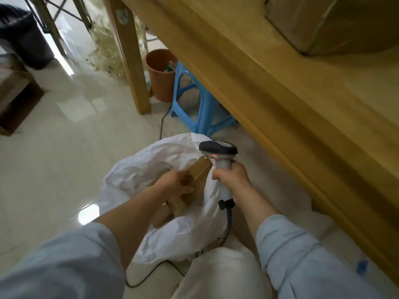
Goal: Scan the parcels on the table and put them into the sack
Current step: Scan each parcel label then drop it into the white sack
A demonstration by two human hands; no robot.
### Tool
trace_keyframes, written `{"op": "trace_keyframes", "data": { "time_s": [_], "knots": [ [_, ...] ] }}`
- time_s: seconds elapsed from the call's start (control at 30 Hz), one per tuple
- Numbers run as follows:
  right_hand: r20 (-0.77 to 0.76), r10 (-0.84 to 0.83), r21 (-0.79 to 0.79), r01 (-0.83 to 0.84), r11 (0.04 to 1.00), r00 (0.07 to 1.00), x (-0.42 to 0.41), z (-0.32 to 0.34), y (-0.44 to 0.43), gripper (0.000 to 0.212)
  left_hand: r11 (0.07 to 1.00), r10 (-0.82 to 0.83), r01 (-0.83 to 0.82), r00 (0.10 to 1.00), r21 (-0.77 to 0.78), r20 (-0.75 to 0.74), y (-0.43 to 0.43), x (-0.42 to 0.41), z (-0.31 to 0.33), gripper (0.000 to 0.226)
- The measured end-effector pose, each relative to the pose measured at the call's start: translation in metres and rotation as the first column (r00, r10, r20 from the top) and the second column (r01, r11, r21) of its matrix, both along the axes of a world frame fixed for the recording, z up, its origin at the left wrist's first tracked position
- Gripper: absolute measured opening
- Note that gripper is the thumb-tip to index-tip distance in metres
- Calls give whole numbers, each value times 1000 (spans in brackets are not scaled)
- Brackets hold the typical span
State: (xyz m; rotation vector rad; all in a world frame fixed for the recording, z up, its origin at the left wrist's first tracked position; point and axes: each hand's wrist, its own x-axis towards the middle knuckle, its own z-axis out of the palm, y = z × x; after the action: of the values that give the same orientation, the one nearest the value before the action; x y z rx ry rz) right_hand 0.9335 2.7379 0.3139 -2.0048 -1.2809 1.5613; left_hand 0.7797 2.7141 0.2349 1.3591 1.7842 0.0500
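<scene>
Now the left hand (pixel 174 182) is gripping a brown cardboard parcel (pixel 199 170) inside the mouth of the crumpled white sack (pixel 129 175), while the right hand (pixel 234 175) is wrapping its fingers round the grey handheld scanner (pixel 218 148). The limp rim is sagging and could snag the parcel's corner.

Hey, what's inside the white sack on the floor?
The left hand holds a brown parcel in the white sack's mouth, with more parcels beneath. Its crumpled walls hide how many lie deeper.
</scene>
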Motion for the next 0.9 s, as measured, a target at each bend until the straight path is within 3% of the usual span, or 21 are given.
{"op": "trace_keyframes", "data": {
  "time_s": [0.2,0.37,0.47,0.77,0.9],
  "knots": [
    [-1,-13,42,13,999,1000,8,20,-25,26,1000,13,-14,999,-22,-51,-20,-7,15,73],
    [-61,-38,76,42,996,997,13,31,-47,32,999,49,-49,999,-14,-21,-38,-7,23,69],
    [-104,-47,69,55,996,993,17,39,-57,24,998,66,-66,997,11,-34,-42,-5,33,69],
    [-184,10,202,27,979,983,-10,115,-87,23,929,204,-182,978,324,-37,-40,-9,150,67],
    [-251,7,311,74,947,968,-12,164,-109,6,853,221,-201,975,481,14,-50,-13,206,45]
  ]
}}
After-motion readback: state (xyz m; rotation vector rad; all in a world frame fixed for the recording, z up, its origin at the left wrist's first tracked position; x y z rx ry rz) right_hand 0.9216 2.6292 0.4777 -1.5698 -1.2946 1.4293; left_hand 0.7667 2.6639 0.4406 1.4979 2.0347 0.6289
